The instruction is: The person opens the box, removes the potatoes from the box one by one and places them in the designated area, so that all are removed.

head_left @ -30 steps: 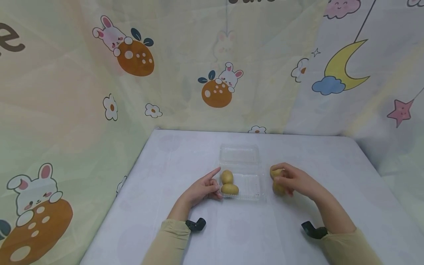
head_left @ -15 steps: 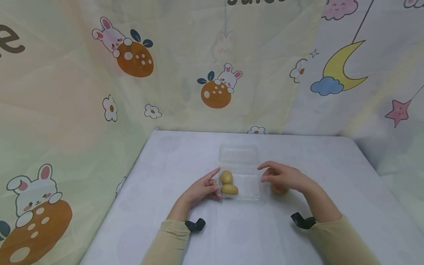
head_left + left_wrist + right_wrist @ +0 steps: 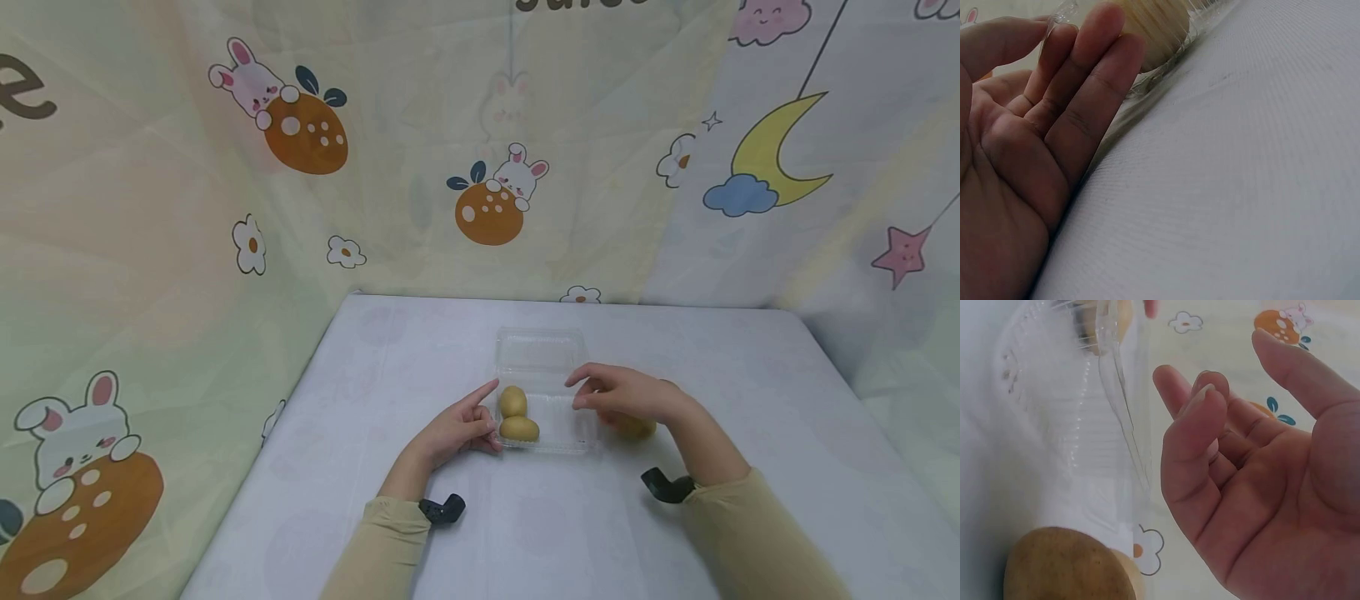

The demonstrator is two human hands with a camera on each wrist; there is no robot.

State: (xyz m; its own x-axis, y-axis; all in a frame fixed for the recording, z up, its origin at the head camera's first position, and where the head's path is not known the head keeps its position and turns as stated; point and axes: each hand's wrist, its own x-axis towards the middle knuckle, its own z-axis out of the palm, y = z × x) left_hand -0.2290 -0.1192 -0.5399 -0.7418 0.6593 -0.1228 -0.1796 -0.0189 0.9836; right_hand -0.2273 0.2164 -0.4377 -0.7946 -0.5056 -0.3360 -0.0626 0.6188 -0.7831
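Observation:
In the head view a clear plastic clamshell container (image 3: pixel 558 421) lies with its lid folded back. Two small yellow potatoes (image 3: pixel 521 428) rest along its left side. My left hand (image 3: pixel 453 429) holds the container's left rim, thumb at the lip and the lower fingers against the outer wall, index finger stretched out. Over the container's right edge hovers my right hand (image 3: pixel 626 392), fingers bent loosely with nothing between them. Beneath it another potato (image 3: pixel 637 428) sits on the table; the right wrist view shows this potato (image 3: pixel 1066 565) with one more partly hidden behind.
The container's lid (image 3: pixel 540 348) lies flat toward the back. A white cloth covers the table (image 3: pixel 525 533). A printed curtain (image 3: pixel 405 167) with rabbits and oranges hangs behind the table and along its sides.
My right hand has left the potatoes at the right and moved leftward to the container's right edge, fingers loosened. My left hand stays at the container's left rim.

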